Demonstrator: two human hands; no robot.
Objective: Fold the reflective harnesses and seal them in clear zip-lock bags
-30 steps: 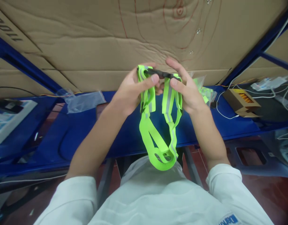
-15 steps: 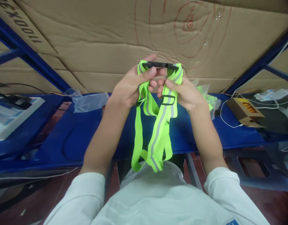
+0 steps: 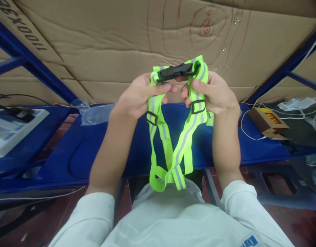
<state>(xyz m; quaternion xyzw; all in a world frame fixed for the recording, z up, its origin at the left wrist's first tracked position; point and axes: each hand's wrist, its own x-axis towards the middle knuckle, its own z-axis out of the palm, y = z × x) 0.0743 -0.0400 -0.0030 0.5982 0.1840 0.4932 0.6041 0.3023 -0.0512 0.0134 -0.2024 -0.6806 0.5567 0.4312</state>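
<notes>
My left hand point(image 3: 137, 97) and right hand point(image 3: 221, 93) grip the green strap point(image 3: 180, 151), the black buckle point(image 3: 176, 72) lying crosswise between them.

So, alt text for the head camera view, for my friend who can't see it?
A person's left hand and right hand hold bright yellow-green reflective straps with a black buckle, at a blue table before a cardboard panel.
</notes>
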